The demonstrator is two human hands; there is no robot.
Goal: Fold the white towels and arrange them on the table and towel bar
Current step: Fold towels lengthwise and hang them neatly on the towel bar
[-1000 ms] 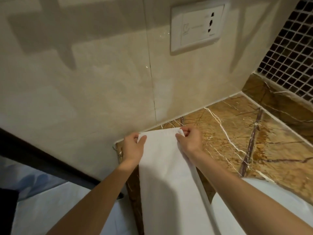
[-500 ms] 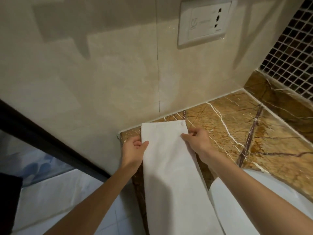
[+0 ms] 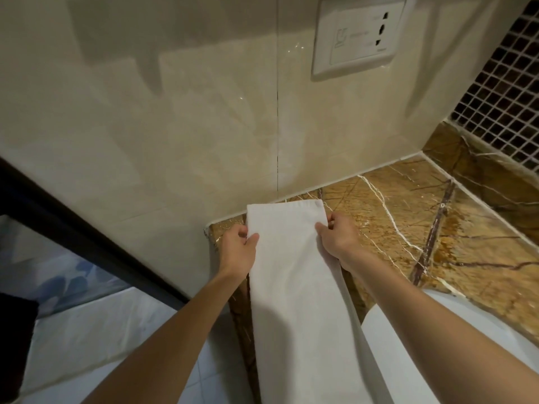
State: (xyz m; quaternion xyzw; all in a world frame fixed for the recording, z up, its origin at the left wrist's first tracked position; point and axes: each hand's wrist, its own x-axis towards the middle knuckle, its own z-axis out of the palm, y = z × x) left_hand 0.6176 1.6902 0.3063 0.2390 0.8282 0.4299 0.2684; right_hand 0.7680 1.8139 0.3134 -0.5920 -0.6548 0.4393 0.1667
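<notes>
Towel tail: the folded white towel (image 3: 291, 287) lies as a long strip on the marble surface (image 3: 437, 228), and its near end runs off the front edge and out of frame. That overhang could drag the strip down if both grips ease at once.
White rounded shape (image 3: 408, 330): it sits just right of the strip. It may be a basin rim or clothing, and I cannot tell which.
Left hand (image 3: 237, 246): it pinches the towel's left edge, thumb on top and fingers curled beneath, at the surface's left end. A leftward tug could slide the strip over that side toward the floor (image 3: 87, 345).
Right hand (image 3: 338, 237): it pinches the right edge, thumb on top and fingers curled alongside. An uneven pull between the two hands would likely skew the layers and open the fold.
Far end: it lies flat near the tiled wall (image 3: 175, 141). Pushing on could bunch it there.
Socket (image 3: 357, 39): it is high on the wall, well apart from the towel.
</notes>
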